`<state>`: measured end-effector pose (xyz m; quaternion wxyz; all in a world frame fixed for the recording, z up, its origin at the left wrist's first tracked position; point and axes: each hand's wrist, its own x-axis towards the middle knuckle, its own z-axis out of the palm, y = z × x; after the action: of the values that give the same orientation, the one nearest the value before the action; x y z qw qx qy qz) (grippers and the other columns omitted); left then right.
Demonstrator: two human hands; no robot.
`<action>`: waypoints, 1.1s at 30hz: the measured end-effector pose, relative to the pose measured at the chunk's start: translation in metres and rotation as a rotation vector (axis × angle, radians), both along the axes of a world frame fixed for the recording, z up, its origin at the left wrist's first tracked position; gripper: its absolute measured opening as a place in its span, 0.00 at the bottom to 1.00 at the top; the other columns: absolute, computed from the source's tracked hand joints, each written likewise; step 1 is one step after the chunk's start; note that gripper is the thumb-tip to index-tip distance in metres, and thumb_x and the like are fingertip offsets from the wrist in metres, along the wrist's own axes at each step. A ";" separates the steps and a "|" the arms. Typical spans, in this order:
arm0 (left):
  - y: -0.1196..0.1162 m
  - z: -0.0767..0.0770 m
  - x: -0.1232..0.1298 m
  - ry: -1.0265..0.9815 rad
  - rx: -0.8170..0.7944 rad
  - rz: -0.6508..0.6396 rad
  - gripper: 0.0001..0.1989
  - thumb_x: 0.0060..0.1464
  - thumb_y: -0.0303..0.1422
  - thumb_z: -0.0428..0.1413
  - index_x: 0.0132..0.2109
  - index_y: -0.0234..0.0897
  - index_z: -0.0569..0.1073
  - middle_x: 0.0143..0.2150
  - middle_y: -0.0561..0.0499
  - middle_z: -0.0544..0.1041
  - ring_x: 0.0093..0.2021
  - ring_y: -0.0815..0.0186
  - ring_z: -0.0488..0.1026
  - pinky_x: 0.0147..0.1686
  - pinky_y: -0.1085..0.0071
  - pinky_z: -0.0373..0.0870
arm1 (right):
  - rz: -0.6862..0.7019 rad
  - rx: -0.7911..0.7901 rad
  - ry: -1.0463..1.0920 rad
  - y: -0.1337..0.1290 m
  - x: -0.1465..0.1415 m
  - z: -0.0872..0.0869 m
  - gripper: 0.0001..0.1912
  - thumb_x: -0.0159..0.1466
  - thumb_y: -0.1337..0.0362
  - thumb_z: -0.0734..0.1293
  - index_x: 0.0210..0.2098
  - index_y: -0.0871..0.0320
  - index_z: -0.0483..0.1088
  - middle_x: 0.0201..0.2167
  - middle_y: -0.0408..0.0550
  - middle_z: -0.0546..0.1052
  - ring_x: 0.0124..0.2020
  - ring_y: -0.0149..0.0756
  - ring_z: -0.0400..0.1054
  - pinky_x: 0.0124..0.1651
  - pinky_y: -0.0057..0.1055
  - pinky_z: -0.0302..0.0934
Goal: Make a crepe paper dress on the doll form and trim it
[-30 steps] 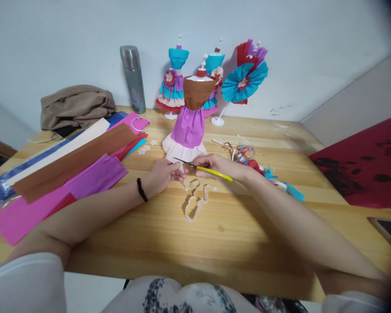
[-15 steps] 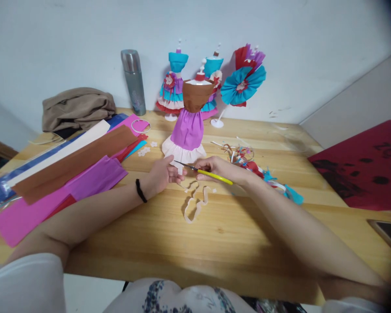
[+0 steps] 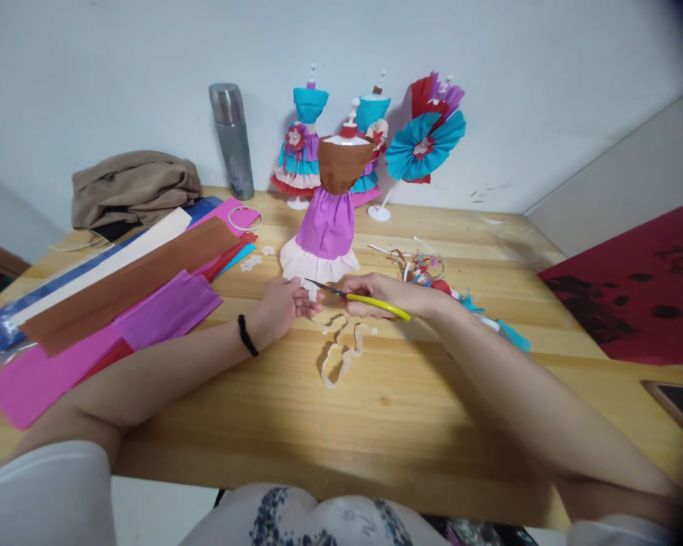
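Note:
A small dress form [image 3: 344, 163] stands before me, dressed in a brown top, a purple skirt and a white ruffled hem [image 3: 317, 262]. Between thumb and fingers my left hand [image 3: 284, 305] pinches the lower edge of that hem, where a short white piece hangs down. My right hand [image 3: 379, 292] grips yellow-handled scissors [image 3: 379, 305], whose dark blades point left and touch or nearly touch the hanging piece. Whether the blades are parted is too small to tell. Below the hands, a thin curled pale strip [image 3: 330, 375] lies on the table [image 3: 387, 425].
Three other dressed forms, one with a blue rosette [image 3: 426, 148], stand by the wall near a flask [image 3: 231, 140]. Coloured paper sheets [image 3: 130, 284] and a brown cloth [image 3: 136, 188] lie left. Scraps [image 3: 432, 277] lie right, a red board [image 3: 643, 292] beyond.
The dress form's hem and the white piece have shifted very slightly left and up with my left hand. The scissors' handles look a little wider apart. The rest holds still.

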<state>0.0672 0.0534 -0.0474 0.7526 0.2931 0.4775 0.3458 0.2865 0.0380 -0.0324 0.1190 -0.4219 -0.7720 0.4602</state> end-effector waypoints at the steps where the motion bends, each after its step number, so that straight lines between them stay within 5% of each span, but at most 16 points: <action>1: 0.000 0.000 0.000 -0.004 0.003 0.000 0.16 0.71 0.26 0.43 0.32 0.34 0.65 0.19 0.51 0.72 0.18 0.68 0.72 0.21 0.75 0.67 | 0.004 -0.012 -0.011 0.001 0.000 0.002 0.28 0.63 0.38 0.66 0.31 0.58 0.61 0.25 0.38 0.59 0.25 0.26 0.51 0.27 0.26 0.47; 10: -0.004 -0.003 -0.001 -0.048 0.071 -0.014 0.12 0.67 0.23 0.50 0.33 0.31 0.69 0.24 0.48 0.76 0.18 0.69 0.74 0.21 0.76 0.68 | -0.014 -0.096 -0.064 0.004 -0.002 0.010 0.27 0.60 0.39 0.69 0.30 0.57 0.60 0.23 0.37 0.60 0.22 0.24 0.51 0.23 0.25 0.45; 15: -0.005 -0.005 0.000 -0.037 0.094 -0.029 0.14 0.67 0.20 0.46 0.33 0.30 0.69 0.22 0.49 0.75 0.18 0.70 0.73 0.20 0.76 0.67 | -0.026 -0.151 -0.053 0.003 -0.005 0.013 0.27 0.62 0.39 0.67 0.32 0.56 0.59 0.23 0.38 0.63 0.19 0.23 0.53 0.20 0.25 0.45; 33: -0.005 -0.014 0.000 0.014 0.135 -0.031 0.14 0.64 0.23 0.56 0.29 0.31 0.68 0.20 0.51 0.73 0.18 0.71 0.73 0.21 0.78 0.67 | 0.079 0.024 -0.009 0.011 -0.012 0.014 0.29 0.60 0.37 0.69 0.28 0.56 0.59 0.27 0.39 0.56 0.29 0.29 0.49 0.31 0.29 0.47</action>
<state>0.0669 0.0483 -0.0612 0.7332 0.3530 0.4535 0.3634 0.2741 0.0487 -0.0189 0.1026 -0.3916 -0.7942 0.4533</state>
